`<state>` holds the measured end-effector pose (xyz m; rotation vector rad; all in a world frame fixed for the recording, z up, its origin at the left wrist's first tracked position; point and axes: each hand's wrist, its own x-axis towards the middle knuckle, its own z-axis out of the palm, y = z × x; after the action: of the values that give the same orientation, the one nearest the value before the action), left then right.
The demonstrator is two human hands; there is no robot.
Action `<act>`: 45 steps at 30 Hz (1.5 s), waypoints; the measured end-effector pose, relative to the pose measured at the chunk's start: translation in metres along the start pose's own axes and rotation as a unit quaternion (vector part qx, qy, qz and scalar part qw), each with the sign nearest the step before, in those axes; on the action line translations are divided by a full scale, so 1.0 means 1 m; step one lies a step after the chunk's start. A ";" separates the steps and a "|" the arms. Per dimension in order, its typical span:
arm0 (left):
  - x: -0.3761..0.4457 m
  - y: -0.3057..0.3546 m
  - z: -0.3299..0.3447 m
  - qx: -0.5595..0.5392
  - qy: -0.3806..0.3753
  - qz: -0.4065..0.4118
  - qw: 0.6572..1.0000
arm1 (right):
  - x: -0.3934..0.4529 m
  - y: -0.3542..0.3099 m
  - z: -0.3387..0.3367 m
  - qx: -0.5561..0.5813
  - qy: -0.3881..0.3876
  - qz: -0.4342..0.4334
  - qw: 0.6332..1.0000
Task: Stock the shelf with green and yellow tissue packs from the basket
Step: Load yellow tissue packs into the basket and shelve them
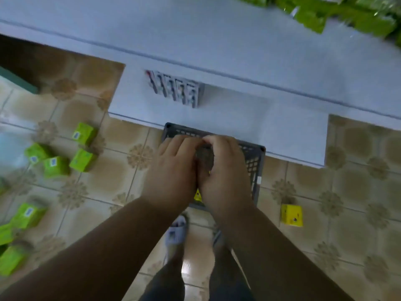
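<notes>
Tiled floor (358, 192) carries green packs (82, 159) at nine o'clock and one yellow pack (291, 215) at four, while both hands, left (173, 170) and right (225, 170), hover together over the grey basket (256, 161), their grip unclear; these light, soft packs probably lift easily by the sides.

Both bare forearms are stretched forward and down from the lower edge of the view, converging toward the middle. The left hand (173, 168) and the right hand (223, 168) are held side by side, touching along their inner edges, backs turned up to the camera. The fingers of both hands are curled downward at the far end, knuckles raised. Whether anything is gripped beneath the fingers cannot be told. Below the arms, two legs and a slippered left foot (175, 234) are seen.
</notes>
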<state>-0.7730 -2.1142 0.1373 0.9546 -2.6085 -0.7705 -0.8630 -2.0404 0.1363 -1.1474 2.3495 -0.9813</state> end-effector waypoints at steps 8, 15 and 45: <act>-0.039 -0.121 0.237 -0.059 -0.167 -0.091 0.980 | -0.034 0.208 0.164 0.017 -0.110 0.198 0.974; -0.056 -0.185 0.370 -0.092 -0.234 -0.166 0.954 | -0.045 0.329 0.254 0.011 -0.154 0.290 0.944; -0.005 -0.167 0.297 -0.365 -0.071 -0.483 0.793 | 0.022 0.274 0.207 0.263 0.036 0.313 0.912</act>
<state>-0.8024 -2.1027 -0.2018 1.9338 -1.4348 -1.9207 -0.9102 -2.0285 -0.2045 -0.1329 2.0727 -1.2836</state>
